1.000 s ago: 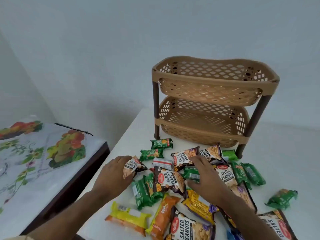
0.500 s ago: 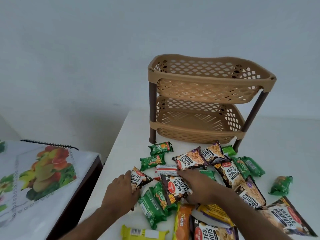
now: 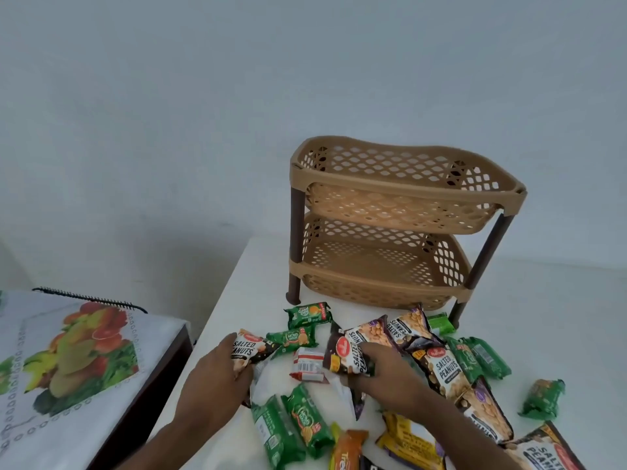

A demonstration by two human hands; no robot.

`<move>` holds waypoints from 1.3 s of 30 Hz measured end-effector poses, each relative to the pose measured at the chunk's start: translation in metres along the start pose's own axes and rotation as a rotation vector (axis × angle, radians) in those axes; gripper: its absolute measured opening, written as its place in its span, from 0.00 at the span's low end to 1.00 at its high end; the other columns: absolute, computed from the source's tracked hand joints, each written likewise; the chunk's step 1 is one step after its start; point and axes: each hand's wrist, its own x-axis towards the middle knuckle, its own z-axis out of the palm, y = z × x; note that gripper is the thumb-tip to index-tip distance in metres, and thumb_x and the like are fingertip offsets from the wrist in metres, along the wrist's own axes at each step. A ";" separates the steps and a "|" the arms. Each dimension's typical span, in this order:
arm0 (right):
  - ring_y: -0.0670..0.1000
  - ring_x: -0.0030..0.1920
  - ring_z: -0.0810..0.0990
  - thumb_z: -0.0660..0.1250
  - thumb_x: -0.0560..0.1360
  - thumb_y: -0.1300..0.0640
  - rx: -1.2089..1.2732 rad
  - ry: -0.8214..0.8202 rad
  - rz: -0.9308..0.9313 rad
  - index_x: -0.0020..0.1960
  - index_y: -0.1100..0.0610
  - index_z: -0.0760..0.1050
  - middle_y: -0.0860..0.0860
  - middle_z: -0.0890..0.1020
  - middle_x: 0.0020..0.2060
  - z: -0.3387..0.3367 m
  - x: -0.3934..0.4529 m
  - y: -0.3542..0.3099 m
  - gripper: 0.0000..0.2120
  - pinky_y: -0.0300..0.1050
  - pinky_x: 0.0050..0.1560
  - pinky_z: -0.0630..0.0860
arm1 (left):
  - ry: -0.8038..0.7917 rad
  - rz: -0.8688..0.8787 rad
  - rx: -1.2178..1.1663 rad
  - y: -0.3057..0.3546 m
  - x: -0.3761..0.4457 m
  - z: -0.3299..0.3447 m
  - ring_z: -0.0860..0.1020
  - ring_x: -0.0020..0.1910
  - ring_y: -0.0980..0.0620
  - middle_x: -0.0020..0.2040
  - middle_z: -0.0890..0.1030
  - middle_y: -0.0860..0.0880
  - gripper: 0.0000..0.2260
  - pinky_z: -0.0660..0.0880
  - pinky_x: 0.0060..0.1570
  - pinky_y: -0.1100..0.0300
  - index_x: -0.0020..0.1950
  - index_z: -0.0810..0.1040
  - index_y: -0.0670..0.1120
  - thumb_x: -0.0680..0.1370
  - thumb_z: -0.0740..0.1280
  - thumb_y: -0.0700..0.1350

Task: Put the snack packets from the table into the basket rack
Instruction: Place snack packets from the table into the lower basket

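Observation:
A tan two-tier basket rack [image 3: 400,191] with dark brown legs stands at the back of the white table [image 3: 543,320]; both tiers look empty. Several snack packets lie scattered in front of it. My left hand [image 3: 217,385] grips a brown salted-peanuts packet [image 3: 249,349] at the pile's left edge. My right hand [image 3: 386,374] is closed on another salted-peanuts packet [image 3: 349,354], raised a little above the pile. Green biscuit packets [image 3: 307,313], a red-and-white packet [image 3: 307,364], and orange and yellow packets lie around both hands.
A lower side table [image 3: 84,378] with a fruit-print cover stands at the left, a black comb [image 3: 90,298] on its far edge. A lone green packet [image 3: 543,398] lies apart at the right. The plain wall stands close behind the rack.
Both hands have closed on peanut packets and lifted them slightly off the pile. My view has swung left and tilted up, so the near packets have slid toward the bottom edge.

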 end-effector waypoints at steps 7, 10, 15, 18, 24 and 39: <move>0.52 0.31 0.81 0.70 0.77 0.57 0.508 0.248 -0.025 0.45 0.54 0.80 0.54 0.82 0.32 -0.044 0.003 -0.013 0.02 0.47 0.35 0.78 | -0.057 0.012 -0.100 0.043 0.013 0.005 0.81 0.50 0.58 0.57 0.80 0.58 0.25 0.77 0.48 0.60 0.74 0.62 0.57 0.78 0.66 0.53; 0.47 0.35 0.83 0.70 0.77 0.53 0.546 0.422 0.060 0.47 0.51 0.81 0.49 0.85 0.38 -0.061 0.013 -0.006 0.02 0.38 0.33 0.77 | -0.040 0.053 -0.164 0.068 0.024 0.011 0.81 0.47 0.57 0.55 0.80 0.59 0.25 0.74 0.43 0.64 0.72 0.60 0.60 0.78 0.66 0.54; 0.44 0.46 0.83 0.72 0.74 0.49 0.471 0.542 0.090 0.56 0.48 0.77 0.44 0.84 0.49 -0.091 0.033 0.001 0.11 0.40 0.43 0.76 | 0.010 0.112 -0.255 0.116 0.052 0.022 0.81 0.42 0.61 0.48 0.78 0.64 0.20 0.71 0.35 0.71 0.66 0.62 0.64 0.78 0.67 0.54; 0.41 0.41 0.81 0.73 0.72 0.45 0.396 0.614 0.145 0.53 0.48 0.74 0.42 0.82 0.44 -0.109 0.052 -0.003 0.14 0.39 0.35 0.72 | 0.053 0.135 -0.287 0.143 0.081 0.029 0.80 0.44 0.60 0.50 0.79 0.63 0.17 0.72 0.36 0.68 0.60 0.62 0.66 0.77 0.66 0.53; 0.43 0.35 0.78 0.72 0.70 0.43 0.241 0.645 0.147 0.58 0.49 0.70 0.42 0.79 0.39 -0.136 0.098 -0.008 0.21 0.41 0.32 0.71 | 0.105 0.124 -0.298 0.187 0.147 0.036 0.80 0.37 0.55 0.45 0.78 0.58 0.15 0.76 0.39 0.55 0.60 0.65 0.61 0.76 0.65 0.51; 0.50 0.35 0.78 0.67 0.70 0.51 -0.121 0.421 0.381 0.45 0.53 0.69 0.47 0.77 0.35 -0.127 0.181 0.001 0.09 0.42 0.32 0.73 | -0.063 0.056 -0.072 0.189 0.247 0.073 0.79 0.51 0.45 0.65 0.75 0.46 0.26 0.79 0.45 0.50 0.73 0.65 0.48 0.74 0.62 0.45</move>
